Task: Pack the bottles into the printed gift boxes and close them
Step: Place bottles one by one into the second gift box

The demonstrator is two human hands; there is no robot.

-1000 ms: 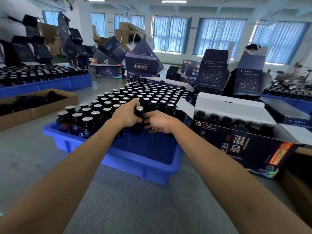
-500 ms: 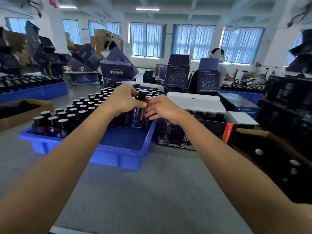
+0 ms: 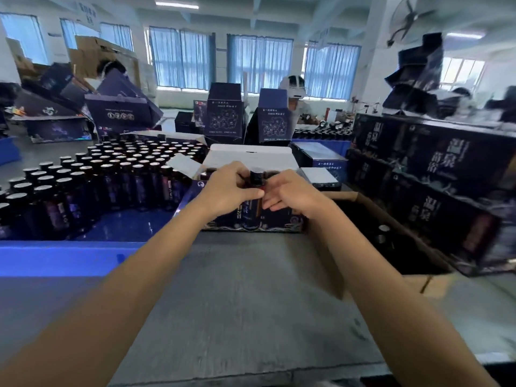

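A dark bottle [image 3: 253, 202] with a black cap is held upright in front of an open printed gift box [image 3: 251, 156] whose white flaps stand up. My left hand [image 3: 227, 188] grips the bottle from the left, thumb across its front. My right hand [image 3: 290, 192] is at its right side, fingers fairly straight and touching it. More dark bottles [image 3: 117, 169] stand packed in the blue tray [image 3: 64, 258] at the left. Bottle caps show inside the gift box behind my hands.
Closed printed boxes [image 3: 435, 174] are stacked at the right, above an open cardboard carton [image 3: 391, 219] holding bottles. Open gift boxes [image 3: 223, 113] stand behind, with people working at the far tables. Grey tabletop [image 3: 251, 297] lies in front of me.
Both hands lifted a bottle out of the blue tray and carried it right, to the front of the open gift box. The view swung right with them.
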